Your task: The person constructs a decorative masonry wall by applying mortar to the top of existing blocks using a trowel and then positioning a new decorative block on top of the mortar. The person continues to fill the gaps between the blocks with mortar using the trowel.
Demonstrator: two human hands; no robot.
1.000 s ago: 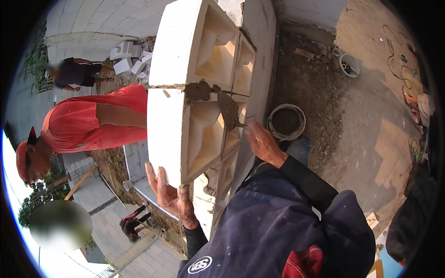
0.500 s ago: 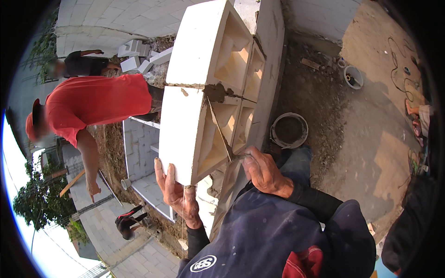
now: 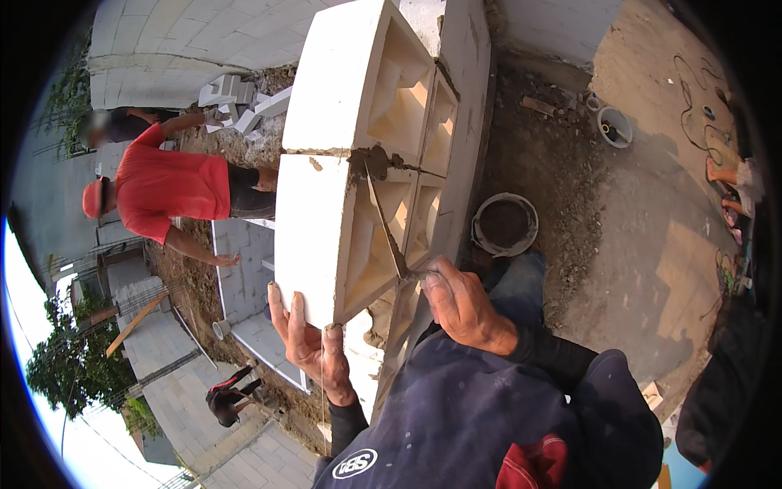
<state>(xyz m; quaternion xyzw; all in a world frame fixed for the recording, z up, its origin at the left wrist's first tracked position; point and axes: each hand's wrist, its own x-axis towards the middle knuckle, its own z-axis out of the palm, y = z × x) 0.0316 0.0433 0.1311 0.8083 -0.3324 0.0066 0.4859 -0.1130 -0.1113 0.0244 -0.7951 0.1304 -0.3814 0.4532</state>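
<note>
My right hand (image 3: 468, 311) is closed round the handle of a trowel (image 3: 386, 222), whose narrow blade reaches along the hollowed side of a white ventilation block (image 3: 308, 236). The blade's tip is at grey mortar (image 3: 376, 161) smeared over the joint between this block and a second white block (image 3: 336, 77). At the near end, my left hand (image 3: 316, 349) grips the first block, fingers on its white face and thumb at the corner. A thin string (image 3: 324, 395) runs down past the left thumb.
Right of the wall, a bucket of mortar (image 3: 506, 225) stands by my leg, and a white pail (image 3: 614, 128) is farther off. On the left are a person in a red shirt (image 3: 173, 181), two other people and loose white blocks (image 3: 230, 91).
The person in the red shirt has straightened and turned, with one arm now toward the loose blocks. My hands and the trowel keep nearly the same place at the block.
</note>
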